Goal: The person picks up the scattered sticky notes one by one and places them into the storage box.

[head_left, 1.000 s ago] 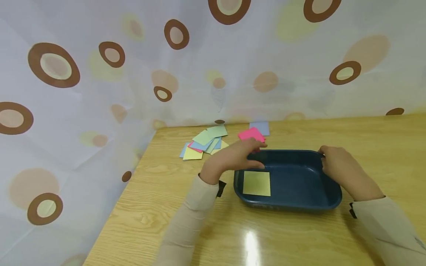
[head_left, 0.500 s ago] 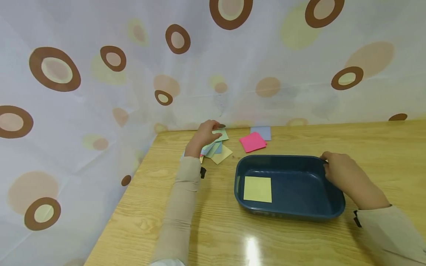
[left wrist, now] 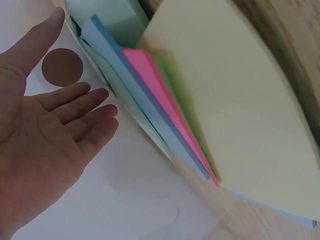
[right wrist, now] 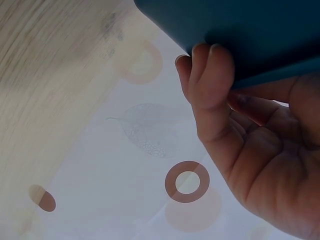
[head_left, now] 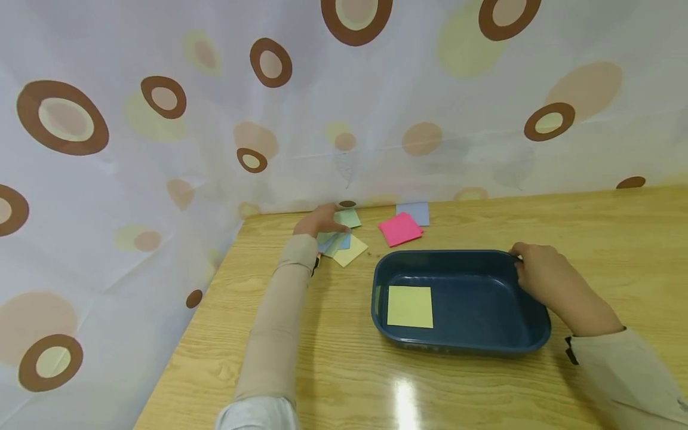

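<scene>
- Since the frame one second ago, the left hand [head_left: 321,221] has travelled from over the tray's far left corner to the note pile [head_left: 344,242] at the back left; the pink notes [head_left: 400,229], partly covered then, now show.
- Left hand: released, fingers extended beside the edges of the pile, holding nothing visible. Any contact with the notes cannot be confirmed.
- Right hand [head_left: 556,286]: grasping the dark blue tray [head_left: 484,313] at its far right corner, fingers curled against the outer wall.
- Tray sits on the wooden surface [head_left: 242,322], right of centre; one yellow note [head_left: 409,307] lies in its left part.
- Hidden: the pile's left portion, behind the left hand and sleeve [head_left: 274,334]; the tray's gripped corner, behind the right hand. The lavender note [head_left: 415,213] is partly overlapped by the pink ones.
- Cut off: both wrist views crop their subjects, the left one a large pale note, the right one most of the tray. Note count in the pile cannot be made out.
- Edges: the surface meets patterned cloth [head_left: 215,131] at the back and left.
- Room: open wood lies between pile and tray, and in front of the tray.
</scene>
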`<state>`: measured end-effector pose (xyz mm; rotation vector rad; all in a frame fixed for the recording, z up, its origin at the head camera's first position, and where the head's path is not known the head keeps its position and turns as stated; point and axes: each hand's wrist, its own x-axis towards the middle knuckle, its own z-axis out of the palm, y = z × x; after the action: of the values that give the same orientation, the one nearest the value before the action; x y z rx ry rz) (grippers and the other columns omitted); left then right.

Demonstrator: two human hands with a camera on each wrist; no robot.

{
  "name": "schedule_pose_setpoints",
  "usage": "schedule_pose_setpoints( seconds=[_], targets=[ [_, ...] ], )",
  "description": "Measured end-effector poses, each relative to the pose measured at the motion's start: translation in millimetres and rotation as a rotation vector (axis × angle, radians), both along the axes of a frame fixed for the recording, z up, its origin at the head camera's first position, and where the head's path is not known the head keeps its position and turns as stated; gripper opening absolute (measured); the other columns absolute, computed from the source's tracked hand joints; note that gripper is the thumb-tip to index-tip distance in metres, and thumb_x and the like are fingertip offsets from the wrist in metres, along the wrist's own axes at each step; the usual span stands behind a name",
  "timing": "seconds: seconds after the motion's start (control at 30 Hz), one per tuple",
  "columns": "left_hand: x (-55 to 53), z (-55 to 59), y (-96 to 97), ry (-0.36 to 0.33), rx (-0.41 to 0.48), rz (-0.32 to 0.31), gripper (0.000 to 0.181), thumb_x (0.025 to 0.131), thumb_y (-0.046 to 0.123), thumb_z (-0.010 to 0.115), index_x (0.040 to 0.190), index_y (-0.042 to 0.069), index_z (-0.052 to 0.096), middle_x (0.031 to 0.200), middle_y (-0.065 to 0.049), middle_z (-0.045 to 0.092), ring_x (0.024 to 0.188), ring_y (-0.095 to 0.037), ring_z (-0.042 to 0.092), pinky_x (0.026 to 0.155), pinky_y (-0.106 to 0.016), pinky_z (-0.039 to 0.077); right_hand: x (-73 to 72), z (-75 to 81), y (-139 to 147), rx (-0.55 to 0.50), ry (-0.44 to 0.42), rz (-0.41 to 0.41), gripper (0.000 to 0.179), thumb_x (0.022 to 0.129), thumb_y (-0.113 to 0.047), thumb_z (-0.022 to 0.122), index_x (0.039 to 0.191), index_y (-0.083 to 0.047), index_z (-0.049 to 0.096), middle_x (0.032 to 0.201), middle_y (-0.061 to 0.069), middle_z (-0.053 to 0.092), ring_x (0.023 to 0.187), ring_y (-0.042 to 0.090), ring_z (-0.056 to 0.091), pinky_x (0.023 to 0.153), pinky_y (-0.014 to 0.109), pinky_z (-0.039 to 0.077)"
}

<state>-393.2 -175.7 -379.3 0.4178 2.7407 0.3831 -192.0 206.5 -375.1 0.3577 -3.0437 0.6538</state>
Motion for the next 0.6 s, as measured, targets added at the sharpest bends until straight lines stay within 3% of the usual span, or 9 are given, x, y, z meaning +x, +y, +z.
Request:
schedule_pose_setpoints(
  seconds=[0.17,0.4,0.6],
  targets=[
    [-4.8,-7.5,-4.1,-0.017,0.005,0.001,0.07,0.089,0.029,0.071,0.146,0.004,0.039,0.141,-0.014,0.046,0.119,-0.026,0.047,0.099,-0.037,0.038,1.4,-1.1,-1.5,-0.007,-0.019,0.001,0.025,0.089,0.008,0.052,0.11,0.022,0.052,0.085,0.031,0.061,0.058,0.023,0.054,0.051,0.034,0.043],
    [-9.6,-9.1,-4.7,-0.002,-0.022,-0.011,0.072,0.088,0.03,0.071,0.146,0.003,0.038,0.149,-0.018,0.037,0.137,-0.032,0.032,0.11,-0.04,0.03,1.7,0.6,-3.3,-0.007,-0.009,-0.001,0.025,0.088,0.009,0.052,0.11,0.022,0.052,0.084,0.031,0.061,0.058,0.022,0.054,0.051,0.034,0.043],
    [-15.8,-10.0,0.8,-0.007,-0.041,-0.041,0.074,0.088,0.032,0.071,0.147,0.003,0.037,0.148,-0.017,0.039,0.136,-0.031,0.035,0.109,-0.04,0.032,3.0,1.6,-0.6,-0.008,-0.006,-0.012,0.025,0.088,0.009,0.052,0.109,0.022,0.053,0.085,0.031,0.061,0.058,0.023,0.055,0.051,0.034,0.043]
  ],
)
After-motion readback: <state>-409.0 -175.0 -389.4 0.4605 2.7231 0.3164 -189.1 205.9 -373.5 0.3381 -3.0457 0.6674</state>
